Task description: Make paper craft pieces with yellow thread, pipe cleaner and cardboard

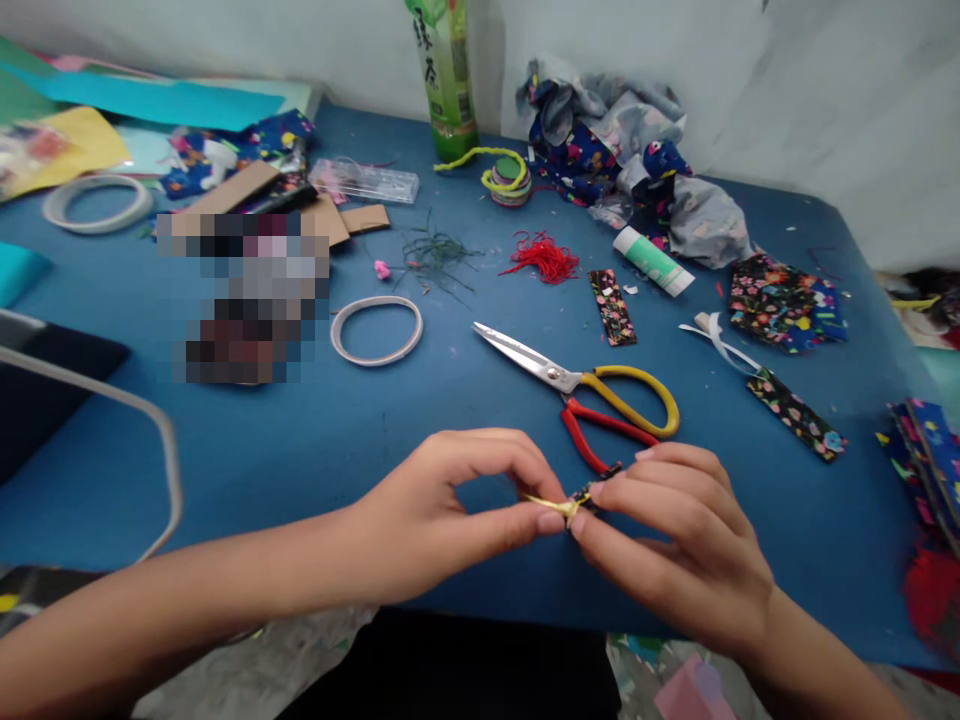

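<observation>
Both hands pinching folded fabric piece, scissors behind

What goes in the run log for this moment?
left hand: pinching yellow strand | right hand: pinching small fabric piece | scissors: lying behind

My hands meet near the front edge of the worktop. Just behind my right hand lie the scissors. A bottle stands at the back edge, a tape ring left of the scissors, and a glue stick behind them to the right.
</observation>
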### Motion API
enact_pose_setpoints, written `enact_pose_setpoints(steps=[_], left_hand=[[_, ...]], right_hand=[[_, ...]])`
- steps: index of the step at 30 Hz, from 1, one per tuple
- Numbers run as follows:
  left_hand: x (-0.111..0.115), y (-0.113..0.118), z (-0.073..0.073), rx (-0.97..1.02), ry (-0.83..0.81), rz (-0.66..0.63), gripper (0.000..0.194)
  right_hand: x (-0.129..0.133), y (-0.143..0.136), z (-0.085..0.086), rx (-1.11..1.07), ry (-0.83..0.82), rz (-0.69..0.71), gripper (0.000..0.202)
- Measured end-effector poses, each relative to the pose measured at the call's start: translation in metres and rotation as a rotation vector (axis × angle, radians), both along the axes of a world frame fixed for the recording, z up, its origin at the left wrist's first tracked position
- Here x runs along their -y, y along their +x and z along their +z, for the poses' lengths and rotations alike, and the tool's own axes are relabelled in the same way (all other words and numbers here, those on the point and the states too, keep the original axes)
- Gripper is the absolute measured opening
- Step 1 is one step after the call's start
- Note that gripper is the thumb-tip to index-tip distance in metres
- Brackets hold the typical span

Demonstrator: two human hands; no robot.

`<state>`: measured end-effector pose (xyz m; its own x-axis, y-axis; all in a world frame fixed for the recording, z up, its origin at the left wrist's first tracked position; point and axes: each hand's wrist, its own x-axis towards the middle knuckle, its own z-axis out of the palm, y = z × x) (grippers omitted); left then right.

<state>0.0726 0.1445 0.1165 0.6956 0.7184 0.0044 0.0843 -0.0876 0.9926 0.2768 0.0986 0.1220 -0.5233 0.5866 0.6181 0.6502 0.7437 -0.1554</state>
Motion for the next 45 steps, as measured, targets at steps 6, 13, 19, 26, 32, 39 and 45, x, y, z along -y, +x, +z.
enact_pose_setpoints(steps=[6, 13, 19, 26, 32, 39, 45], left_hand=[[-0.001, 0.000, 0.000, 0.004, -0.212, -0.025, 0.006], [-0.001, 0.000, -0.002, 0.018, -0.238, -0.032, 0.006], [0.000, -0.002, -0.002, 0.000, -0.251, -0.040, 0.011], [0.000, -0.001, -0.004, -0.004, -0.219, -0.023, 0.012], [-0.002, 0.000, -0.001, -0.023, 0.215, 0.003, 0.010], [0.000, -0.002, -0.004, -0.098, 0.595, 0.177, 0.014], [-0.001, -0.004, 0.000, -0.034, 0.686, 0.058, 0.007]], right_hand=[[0.000, 0.000, -0.005, -0.086, -0.053, 0.002, 0.011], [-0.007, -0.001, -0.009, -0.168, -0.221, -0.008, 0.009], [-0.009, 0.001, -0.007, -0.262, -0.344, 0.078, 0.011], [-0.007, -0.001, -0.004, -0.306, -0.361, 0.074, 0.013], [-0.006, -0.002, -0.004, -0.302, -0.325, 0.020, 0.009], [-0.003, 0.002, -0.002, -0.275, -0.347, 0.063, 0.012], [-0.002, 0.004, 0.000, -0.196, -0.326, 0.131, 0.012]])
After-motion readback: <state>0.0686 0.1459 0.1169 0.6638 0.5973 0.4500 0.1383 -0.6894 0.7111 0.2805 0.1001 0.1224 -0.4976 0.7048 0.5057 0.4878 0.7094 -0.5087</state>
